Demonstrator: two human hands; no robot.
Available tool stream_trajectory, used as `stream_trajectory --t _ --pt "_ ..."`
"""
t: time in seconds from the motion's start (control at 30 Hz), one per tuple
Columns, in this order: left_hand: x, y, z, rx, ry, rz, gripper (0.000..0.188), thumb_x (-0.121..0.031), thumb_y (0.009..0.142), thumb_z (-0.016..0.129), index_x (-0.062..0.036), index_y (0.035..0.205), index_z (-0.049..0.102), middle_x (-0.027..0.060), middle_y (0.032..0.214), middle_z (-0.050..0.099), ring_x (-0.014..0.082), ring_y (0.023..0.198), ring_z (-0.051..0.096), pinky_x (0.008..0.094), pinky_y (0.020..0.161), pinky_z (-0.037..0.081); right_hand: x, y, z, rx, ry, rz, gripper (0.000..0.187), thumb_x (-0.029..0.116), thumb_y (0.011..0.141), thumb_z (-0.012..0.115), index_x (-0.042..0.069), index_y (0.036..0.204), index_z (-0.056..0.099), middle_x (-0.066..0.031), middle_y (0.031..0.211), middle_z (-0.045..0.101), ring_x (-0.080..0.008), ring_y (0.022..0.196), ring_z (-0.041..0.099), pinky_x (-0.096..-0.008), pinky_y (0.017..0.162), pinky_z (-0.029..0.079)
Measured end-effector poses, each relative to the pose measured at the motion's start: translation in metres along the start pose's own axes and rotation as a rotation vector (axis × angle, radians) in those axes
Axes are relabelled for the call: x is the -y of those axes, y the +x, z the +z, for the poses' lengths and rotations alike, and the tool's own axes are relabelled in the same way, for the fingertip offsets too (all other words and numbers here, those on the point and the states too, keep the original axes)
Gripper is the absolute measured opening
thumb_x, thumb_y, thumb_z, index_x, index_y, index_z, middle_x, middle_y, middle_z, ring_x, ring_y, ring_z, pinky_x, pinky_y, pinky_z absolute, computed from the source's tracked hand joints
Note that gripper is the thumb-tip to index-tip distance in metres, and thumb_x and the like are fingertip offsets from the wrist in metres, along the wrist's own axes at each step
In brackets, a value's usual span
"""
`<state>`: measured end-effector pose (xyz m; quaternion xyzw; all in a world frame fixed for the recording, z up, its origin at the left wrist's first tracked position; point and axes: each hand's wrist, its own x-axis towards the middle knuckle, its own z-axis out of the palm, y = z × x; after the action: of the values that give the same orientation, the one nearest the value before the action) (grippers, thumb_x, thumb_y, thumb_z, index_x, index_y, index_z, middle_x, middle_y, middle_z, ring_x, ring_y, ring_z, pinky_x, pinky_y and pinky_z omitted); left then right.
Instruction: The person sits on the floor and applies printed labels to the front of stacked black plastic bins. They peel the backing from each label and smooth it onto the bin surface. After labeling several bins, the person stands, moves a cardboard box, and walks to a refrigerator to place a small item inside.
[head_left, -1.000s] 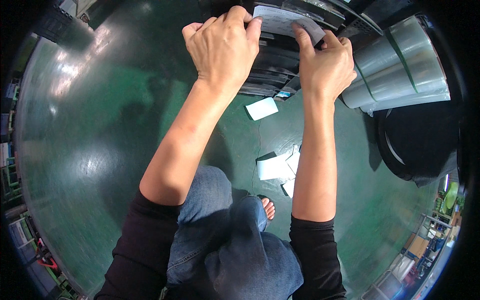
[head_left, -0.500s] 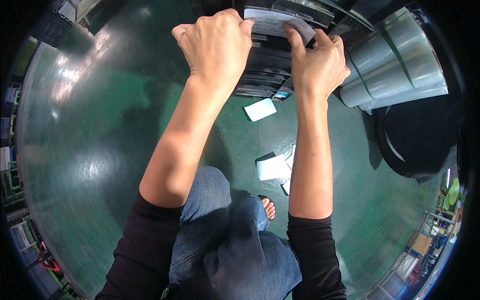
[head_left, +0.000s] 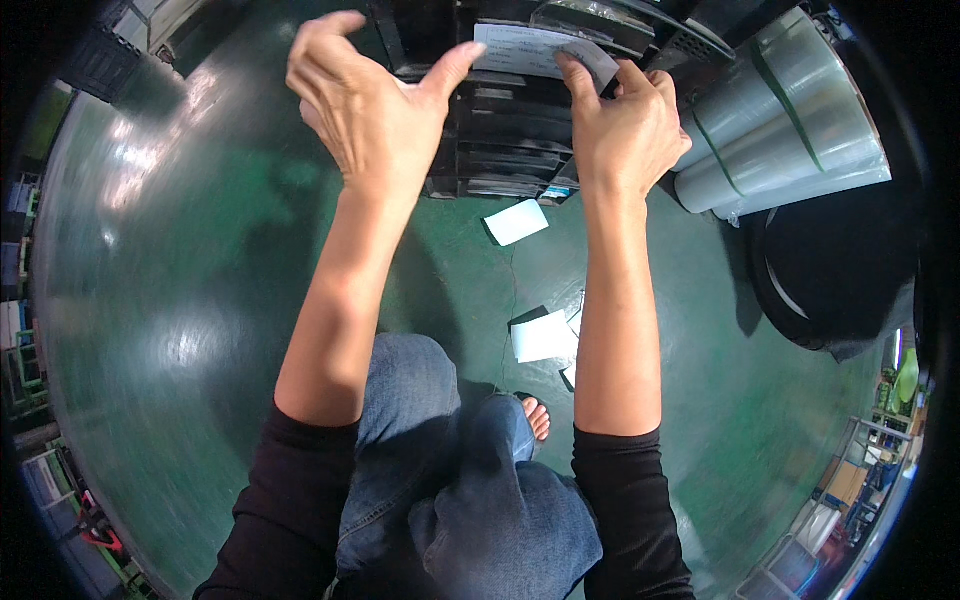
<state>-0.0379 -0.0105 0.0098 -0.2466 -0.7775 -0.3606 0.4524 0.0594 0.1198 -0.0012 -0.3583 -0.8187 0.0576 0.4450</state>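
A white paper label (head_left: 520, 50) with printed lines lies across the front of a black stack of trays or crates (head_left: 510, 125) at the top. My right hand (head_left: 630, 125) pinches the label's right end, thumb on its face and fingers curled behind. To the left, my left hand (head_left: 375, 120) is spread, its fingers apart and holding nothing. Its thumb tip points at the label's left edge, very close to it; whether they touch I cannot tell.
Rolls of clear plastic film (head_left: 790, 120) bound with green straps lie at the right, above a black round object (head_left: 845, 270). White papers (head_left: 543, 336) lie on the green floor (head_left: 200, 400), another sheet (head_left: 517, 222) below the stack. Shelving (head_left: 840, 490) lines the right rim.
My left hand has opened from a closed grip and moved left, away from the label's left end. The right hand keeps its pinch, shifting slightly left with the view.
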Motion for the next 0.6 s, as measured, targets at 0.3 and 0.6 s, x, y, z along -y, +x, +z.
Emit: stream_trajectory --t 0.3,0.6 --pt "-0.003 0.01 0.022 0.318 -0.557 -0.487 0.1 -0.019 0.06 0.084 0.0017 0.137 0.024 0.0274 0.12 0.054 0.0354 0.115 0.053 0.0381 0.096 0.042 -0.001 0.0 0.001 0.02 0.006 0.009 0.038 0.042 0.07 0.074 0.007 0.081 0.07 -0.0101 0.081 0.059 -0.0281 0.08 0.059 -0.044 0.076 0.036" --pt "-0.001 0.008 0.025 0.296 -0.389 -0.393 0.073 -0.02 0.061 0.083 0.0024 0.118 0.044 0.0231 0.11 0.057 0.0366 0.103 0.057 0.0401 0.089 0.045 -0.002 -0.002 -0.004 -0.012 0.036 0.113 0.037 0.043 0.074 0.07 0.007 0.079 0.069 -0.0089 0.076 0.06 -0.0274 0.075 0.06 -0.0435 0.08 0.036"
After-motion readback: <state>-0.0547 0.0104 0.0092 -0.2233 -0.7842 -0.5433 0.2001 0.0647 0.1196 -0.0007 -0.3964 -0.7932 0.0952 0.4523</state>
